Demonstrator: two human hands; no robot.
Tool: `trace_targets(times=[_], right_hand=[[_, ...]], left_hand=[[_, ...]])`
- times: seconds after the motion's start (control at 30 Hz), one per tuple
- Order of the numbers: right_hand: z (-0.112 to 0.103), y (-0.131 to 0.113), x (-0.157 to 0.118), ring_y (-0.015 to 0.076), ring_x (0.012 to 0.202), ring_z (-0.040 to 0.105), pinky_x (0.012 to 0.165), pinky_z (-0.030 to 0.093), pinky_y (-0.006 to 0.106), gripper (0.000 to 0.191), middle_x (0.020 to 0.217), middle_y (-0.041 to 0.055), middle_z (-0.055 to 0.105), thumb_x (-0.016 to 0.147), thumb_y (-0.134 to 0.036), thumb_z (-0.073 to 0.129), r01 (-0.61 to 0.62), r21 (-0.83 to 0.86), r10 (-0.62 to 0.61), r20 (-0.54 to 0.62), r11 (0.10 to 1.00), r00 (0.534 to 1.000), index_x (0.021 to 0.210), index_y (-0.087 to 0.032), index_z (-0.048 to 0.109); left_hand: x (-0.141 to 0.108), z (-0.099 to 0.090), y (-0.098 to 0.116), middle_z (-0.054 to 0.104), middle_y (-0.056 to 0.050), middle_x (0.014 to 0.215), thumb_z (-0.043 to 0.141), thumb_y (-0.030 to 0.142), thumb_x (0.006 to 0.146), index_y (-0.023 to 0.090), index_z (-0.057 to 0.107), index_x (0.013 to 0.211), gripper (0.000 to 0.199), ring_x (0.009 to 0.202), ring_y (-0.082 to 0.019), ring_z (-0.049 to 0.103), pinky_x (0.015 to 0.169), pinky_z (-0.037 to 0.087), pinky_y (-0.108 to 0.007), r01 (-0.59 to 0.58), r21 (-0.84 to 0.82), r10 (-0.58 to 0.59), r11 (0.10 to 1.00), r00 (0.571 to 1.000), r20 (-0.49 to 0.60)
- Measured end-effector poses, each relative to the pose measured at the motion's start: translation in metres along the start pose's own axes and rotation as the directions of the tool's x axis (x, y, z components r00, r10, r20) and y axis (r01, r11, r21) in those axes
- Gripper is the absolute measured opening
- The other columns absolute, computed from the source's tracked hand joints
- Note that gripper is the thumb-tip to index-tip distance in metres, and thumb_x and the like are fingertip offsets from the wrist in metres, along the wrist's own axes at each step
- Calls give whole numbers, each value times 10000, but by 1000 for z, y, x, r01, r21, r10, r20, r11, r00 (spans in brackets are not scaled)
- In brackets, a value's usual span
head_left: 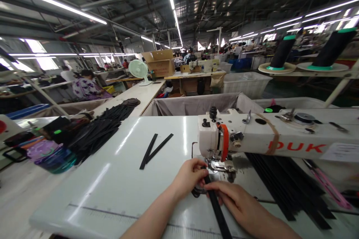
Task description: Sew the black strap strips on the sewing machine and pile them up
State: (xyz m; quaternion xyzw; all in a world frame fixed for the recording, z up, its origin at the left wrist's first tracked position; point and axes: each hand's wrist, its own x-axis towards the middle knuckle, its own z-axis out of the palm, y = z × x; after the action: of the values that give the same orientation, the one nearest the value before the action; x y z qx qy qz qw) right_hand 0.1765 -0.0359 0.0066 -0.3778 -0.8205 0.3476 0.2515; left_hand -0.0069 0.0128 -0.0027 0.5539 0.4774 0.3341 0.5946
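Note:
A long black fabric strip (pixel 216 208) runs from the table edge up to the presser foot (pixel 221 166) of a white industrial sewing machine (pixel 246 134). My left hand (pixel 190 175) pinches the strip just in front of the foot. My right hand (pixel 232 199) lies beside it, with its fingers pressed on the strip from the right. Both hands rest on the white machine table (pixel 98 183). The needle area is partly hidden by my fingers. Two loose black strips (pixel 155 150) lie in a narrow V to the left of my hands.
A stack of black strips (pixel 288 190) lies under the machine arm to the right. More black strips (pixel 95 134) and a colourful bag (pixel 50 158) sit at the left. Black thread cones (pixel 333 46) stand at the upper right, behind fabric-lined bins (pixel 196 104).

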Motion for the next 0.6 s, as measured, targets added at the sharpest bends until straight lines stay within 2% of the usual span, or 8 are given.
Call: trace_targets(times=[0.07, 0.13, 0.2, 0.23, 0.3, 0.37, 0.5, 0.6], right_hand=[[2, 6, 1, 194, 1030, 598, 910, 478, 340, 367, 1104, 77, 633, 910, -113, 437, 138, -233, -152, -46, 963, 987, 1220, -237, 590], [6, 10, 2, 210, 1044, 592, 885, 503, 338, 395, 1108, 95, 625, 873, -56, 458, 201, -474, -271, -83, 857, 959, 1209, -209, 599], [13, 12, 2, 226, 1048, 594, 864, 522, 347, 426, 1130, 119, 623, 840, -7, 433, 200, -661, -361, -114, 723, 925, 1201, -163, 597], [17, 13, 2, 232, 1048, 597, 863, 527, 351, 440, 1142, 131, 624, 824, 11, 413, 189, -725, -395, -124, 662, 910, 1196, -139, 594], [26, 14, 1, 230, 1020, 612, 844, 536, 341, 466, 1124, 141, 641, 787, 39, 380, 147, -803, -433, -149, 578, 889, 1180, -98, 589], [33, 16, 2, 227, 998, 622, 828, 540, 326, 486, 1100, 146, 656, 752, 56, 365, 101, -844, -449, -176, 527, 876, 1167, -70, 585], [39, 21, 5, 228, 1043, 609, 873, 517, 323, 492, 1128, 155, 656, 740, 48, 370, 87, -878, -477, -171, 472, 862, 1180, -47, 566], [39, 22, 6, 220, 1041, 611, 881, 509, 318, 455, 1114, 144, 667, 758, 31, 372, 91, -881, -477, -162, 464, 864, 1149, -66, 582]], left_hand=[[2, 2, -3, 509, 78, 532, 627, 209, 738, 145, 555, 963, 244, 466, -121, 535, 488, 424, -224, -21, 46, 24, 999, 997, -67], [1, 4, -3, 542, 59, 624, 627, 146, 735, 160, 548, 985, 263, 530, -128, 553, 528, 445, -238, -83, 206, 115, 975, 982, -151], [-2, 4, -2, 594, 3, 793, 637, 105, 738, 166, 578, 960, 238, 685, -149, 579, 660, 487, -282, -162, 444, 276, 881, 939, -204], [-4, 3, -1, 606, -26, 873, 642, 100, 750, 167, 602, 931, 197, 779, -171, 580, 743, 493, -316, -195, 556, 354, 808, 915, -195], [-7, 1, 1, 620, -61, 967, 644, 116, 788, 172, 650, 880, 108, 920, -215, 555, 856, 476, -374, -253, 700, 457, 668, 881, -118], [-10, -1, 2, 638, -69, 1001, 620, 136, 834, 183, 686, 841, 81, 976, -234, 537, 882, 474, -391, -309, 752, 495, 583, 868, -26], [-8, -3, 2, 656, -72, 1052, 567, 123, 876, 181, 692, 765, 177, 969, -227, 545, 873, 490, -382, -366, 776, 532, 514, 845, 46], [-5, -2, 0, 686, -63, 1021, 551, 146, 898, 181, 691, 805, 172, 941, -219, 568, 883, 492, -386, -416, 766, 552, 489, 828, 97]])
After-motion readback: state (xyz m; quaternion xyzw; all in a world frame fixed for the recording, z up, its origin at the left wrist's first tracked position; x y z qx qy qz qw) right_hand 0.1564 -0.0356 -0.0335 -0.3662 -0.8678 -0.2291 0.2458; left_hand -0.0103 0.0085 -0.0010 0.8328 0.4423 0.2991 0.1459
